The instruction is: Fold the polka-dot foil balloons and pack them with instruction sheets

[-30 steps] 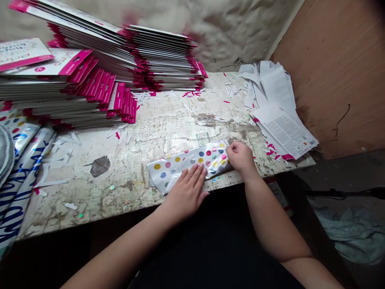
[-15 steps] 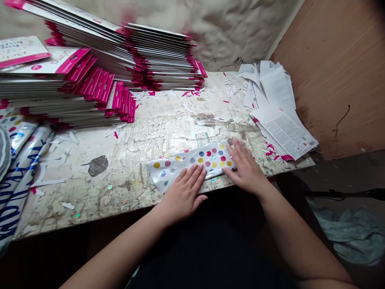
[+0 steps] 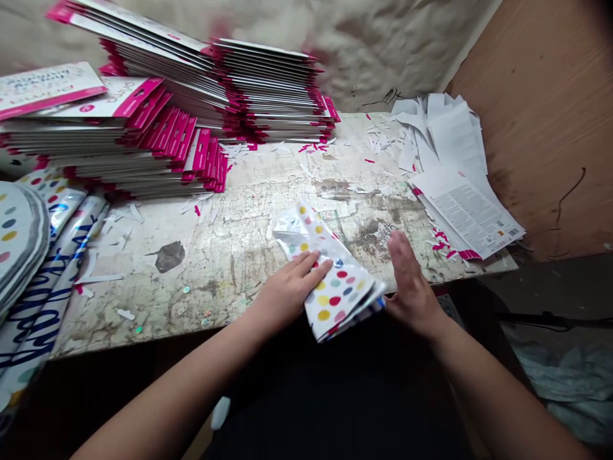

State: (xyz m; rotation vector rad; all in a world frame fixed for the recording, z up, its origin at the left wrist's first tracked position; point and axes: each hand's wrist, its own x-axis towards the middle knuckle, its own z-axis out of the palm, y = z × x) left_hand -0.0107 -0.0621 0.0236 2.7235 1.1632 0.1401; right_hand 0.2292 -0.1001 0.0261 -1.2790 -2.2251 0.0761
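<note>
A folded polka-dot foil balloon (image 3: 335, 281), white with coloured dots, lies slantwise at the front of the worktable, its near end reaching past the edge. Blue and red print shows between the layers at its lower right side. My left hand (image 3: 292, 287) grips its left side, fingers on top and the thumb hidden from sight. Beside the right corner, my right hand (image 3: 412, 287) is open and turned edge-on, holding nothing. Whether it touches that corner I cannot tell.
Tall stacks of pink-and-white packages (image 3: 167, 140) stand at the back left. More dotted foil balloons (image 3: 52, 281) lie at the left edge. Printed cards (image 3: 472, 207) and loose white papers (image 3: 450, 128) sit at the right. Paper scraps litter the worktable (image 3: 244, 236).
The folded balloon has turned from lying along the table edge to pointing away from me, and looks shorter and wider. My right hand has come off its top and now stands beside it.
</note>
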